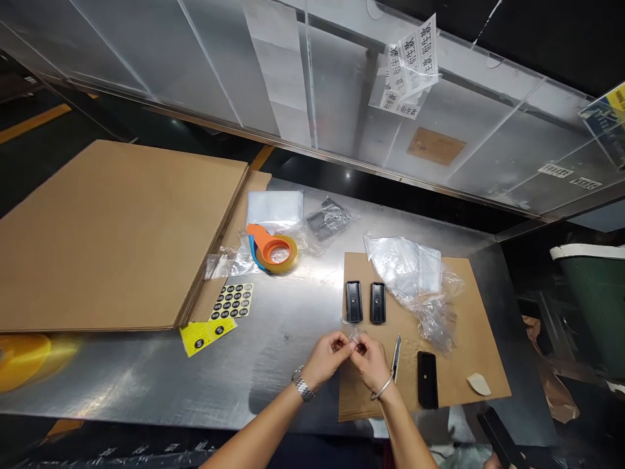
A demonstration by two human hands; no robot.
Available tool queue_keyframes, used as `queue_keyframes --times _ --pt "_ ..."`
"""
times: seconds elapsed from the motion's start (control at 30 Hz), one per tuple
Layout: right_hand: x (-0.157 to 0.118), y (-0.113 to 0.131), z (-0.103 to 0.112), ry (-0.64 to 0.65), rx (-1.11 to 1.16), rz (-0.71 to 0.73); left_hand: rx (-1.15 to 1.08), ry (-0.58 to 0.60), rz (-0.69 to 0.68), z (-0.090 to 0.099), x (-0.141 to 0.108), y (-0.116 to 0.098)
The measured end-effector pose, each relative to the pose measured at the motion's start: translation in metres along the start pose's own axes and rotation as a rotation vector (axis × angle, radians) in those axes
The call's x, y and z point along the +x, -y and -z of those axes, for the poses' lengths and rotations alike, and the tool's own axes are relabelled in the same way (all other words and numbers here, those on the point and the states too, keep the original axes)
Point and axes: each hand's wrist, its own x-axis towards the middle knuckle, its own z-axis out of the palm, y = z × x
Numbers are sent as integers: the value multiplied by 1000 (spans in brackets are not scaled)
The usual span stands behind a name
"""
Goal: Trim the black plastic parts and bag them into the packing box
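My left hand (327, 359) and my right hand (372, 363) meet at the front edge of a cardboard sheet (469, 312). Both are closed, thumb and fingers pinching a small piece of clear plastic (355, 333); whether it is a bag I cannot tell. Just beyond the fingertips lie two black rectangular plastic parts, the left one (354, 301) and the right one (377, 303), side by side with hollow faces up. A utility knife (396, 355) rests right of my right hand. Further right is a longer black part (427, 380).
Clear plastic bags (415, 267) lie on the cardboard. Left are an orange tape dispenser (273, 247), sticker sheets (234, 301) and stacked cardboard (117, 241). A bagged dark part (329, 219) lies at the back. Another person's hand (493, 461) holds a black part (500, 436) at lower right.
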Motion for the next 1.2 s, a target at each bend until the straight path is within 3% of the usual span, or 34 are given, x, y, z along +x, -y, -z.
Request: queue_keyframes --times 0.07,0.27,0.4,0.47,0.63,0.8,0.9,1.07,1.2 --pt "2 -2 -1 -8 -40 8 57 -31 -14 -2 2 4" --pt "8 -9 -2 -56 -165 45 290 -269 -143 10 -3 10" --pt "6 -3 -10 1 -303 169 698 -198 -534 11 -12 6" --pt "5 0 -12 27 -361 221 904 -163 -658 12 -12 6" --pt "9 -8 -7 58 -425 210 966 -274 -621 26 1 22" --pt "38 -35 23 -328 -519 -109 1005 -437 -511 45 12 41" --pt "56 -48 43 -407 -550 -258 1056 -450 -434 50 13 47" --pt "48 -52 57 -289 -446 -290 1093 -390 -327 48 16 50" --pt "11 -49 39 -30 -237 -253 1053 -380 -261 46 19 48"
